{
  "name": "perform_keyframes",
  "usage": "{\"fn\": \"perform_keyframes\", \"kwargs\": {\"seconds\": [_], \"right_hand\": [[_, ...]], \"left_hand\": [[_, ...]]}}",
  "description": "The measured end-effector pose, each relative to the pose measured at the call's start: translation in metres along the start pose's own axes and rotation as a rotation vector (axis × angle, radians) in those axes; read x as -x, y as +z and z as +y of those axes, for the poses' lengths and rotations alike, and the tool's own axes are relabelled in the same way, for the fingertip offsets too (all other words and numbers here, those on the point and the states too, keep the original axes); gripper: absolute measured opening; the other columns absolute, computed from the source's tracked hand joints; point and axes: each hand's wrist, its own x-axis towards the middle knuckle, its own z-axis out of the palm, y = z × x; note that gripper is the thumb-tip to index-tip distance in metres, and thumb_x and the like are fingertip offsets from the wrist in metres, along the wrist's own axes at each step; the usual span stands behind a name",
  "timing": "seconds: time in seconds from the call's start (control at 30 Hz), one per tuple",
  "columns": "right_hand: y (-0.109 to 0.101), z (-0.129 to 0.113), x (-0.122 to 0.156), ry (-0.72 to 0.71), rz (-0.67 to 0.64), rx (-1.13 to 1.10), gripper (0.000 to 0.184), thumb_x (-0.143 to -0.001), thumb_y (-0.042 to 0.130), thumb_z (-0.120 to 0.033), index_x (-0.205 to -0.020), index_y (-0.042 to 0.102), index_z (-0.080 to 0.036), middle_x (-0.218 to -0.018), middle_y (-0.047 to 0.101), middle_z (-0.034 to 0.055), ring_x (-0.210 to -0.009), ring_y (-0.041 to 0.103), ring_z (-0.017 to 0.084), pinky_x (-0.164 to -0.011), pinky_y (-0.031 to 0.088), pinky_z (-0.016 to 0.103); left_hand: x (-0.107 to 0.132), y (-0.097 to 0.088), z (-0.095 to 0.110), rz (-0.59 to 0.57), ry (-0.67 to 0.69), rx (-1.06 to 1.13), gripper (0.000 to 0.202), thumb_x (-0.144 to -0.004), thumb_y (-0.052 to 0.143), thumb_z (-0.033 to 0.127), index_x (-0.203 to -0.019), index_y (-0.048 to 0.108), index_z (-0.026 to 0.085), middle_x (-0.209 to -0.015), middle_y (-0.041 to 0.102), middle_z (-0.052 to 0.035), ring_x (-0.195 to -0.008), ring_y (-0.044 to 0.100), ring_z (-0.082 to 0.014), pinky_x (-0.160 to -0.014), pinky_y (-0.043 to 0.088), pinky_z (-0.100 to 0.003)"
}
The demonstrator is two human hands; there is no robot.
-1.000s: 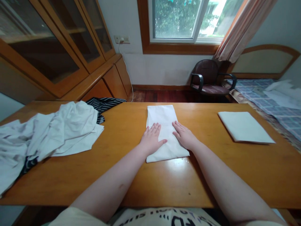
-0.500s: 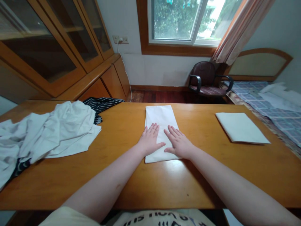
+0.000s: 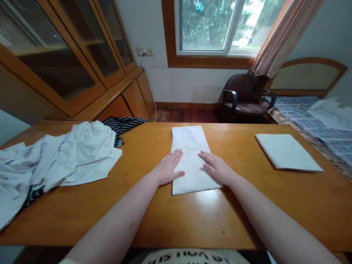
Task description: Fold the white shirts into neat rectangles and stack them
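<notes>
Pressing folded cloth (image 3: 189, 145), lengthwise toward desk's (image 3: 261, 205) far edge; left hand (image 3: 165, 170), right hand (image 3: 217, 169) flat, fingers (image 3: 176, 154) outstretched, covering its near sides.

A home bedroom: a bed (image 3: 324, 121) with headboard, glass-fronted wooden cabinets (image 3: 63, 62), a curtained window (image 3: 211, 25), an armchair (image 3: 243, 95).

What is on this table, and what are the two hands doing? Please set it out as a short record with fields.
left hand: open, palm down, on the near left edge of the folded white cloth
right hand: open, flat on the cloth's near right side
table: wooden, glossy
to the left: heap of white clothes over a striped garment
to the right: second folded cloth, lying apart
behind: chair under a window
</notes>
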Motion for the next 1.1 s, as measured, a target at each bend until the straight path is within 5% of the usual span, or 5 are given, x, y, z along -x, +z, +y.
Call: {"fn": "perform_keyframes", "kwargs": {"seconds": [0.33, 0.57, 0.73, 0.93, 1.1], "right_hand": [[-0.012, 0.033, 0.001, 0.28, 0.354, -0.25, 0.03, -0.089, 0.046, -0.032, -0.108, 0.064, -0.02, -0.115, 0.066, 0.0096, -0.108, 0.059, 0.024, -0.099, 0.042, 0.043], [-0.017, 0.012, 0.006, 0.7, 0.313, -0.95, 0.032, -0.075, 0.065, -0.034, -0.102, 0.056, -0.019, -0.1, 0.067, 0.0092, -0.061, 0.06, 0.015, -0.054, 0.049, 0.028], [-0.02, -0.001, 0.007, 0.702, 0.238, -1.058, 0.032, -0.066, 0.071, -0.035, -0.088, 0.06, -0.015, -0.055, 0.053, -0.0035, -0.046, 0.043, 0.009, -0.043, 0.034, 0.021], [-0.019, -0.006, 0.004, 0.648, 0.131, -1.189, 0.03, -0.066, 0.069, -0.04, -0.062, 0.049, -0.018, -0.044, 0.033, -0.0085, -0.04, 0.026, 0.005, -0.04, 0.017, 0.021], [-0.013, -0.013, -0.001, 0.696, 0.244, -1.097, 0.029, -0.066, 0.072, -0.04, -0.071, 0.055, -0.018, -0.053, 0.052, -0.0043, -0.046, 0.044, 0.009, -0.043, 0.029, 0.021]], "left_hand": [[0.016, -0.018, -0.013, 0.142, 0.217, -0.034, 0.059, -0.092, 0.038, 0.049, -0.145, 0.035, 0.023, -0.153, 0.028, -0.0072, -0.143, 0.02, -0.0219, -0.117, 0.007, -0.046], [0.009, -0.014, -0.001, 0.051, 0.19, 0.002, 0.062, -0.09, 0.041, 0.055, -0.145, 0.035, 0.027, -0.154, 0.026, -0.0054, -0.143, 0.02, -0.0237, -0.115, 0.018, -0.043], [0.006, -0.012, -0.003, 0.016, 0.169, 0.049, 0.063, -0.089, 0.041, 0.055, -0.146, 0.033, 0.028, -0.155, 0.022, -0.0032, -0.143, 0.018, -0.0231, -0.115, 0.018, -0.041], [0.005, -0.011, -0.003, 0.018, 0.176, 0.06, 0.063, -0.089, 0.044, 0.052, -0.146, 0.032, 0.028, -0.156, 0.021, -0.0028, -0.144, 0.017, -0.0223, -0.115, 0.017, -0.041], [0.003, -0.013, 0.0, 0.022, 0.19, 0.073, 0.062, -0.088, 0.048, 0.048, -0.145, 0.035, 0.027, -0.155, 0.024, -0.004, -0.143, 0.018, -0.0232, -0.115, 0.018, -0.042]]}}
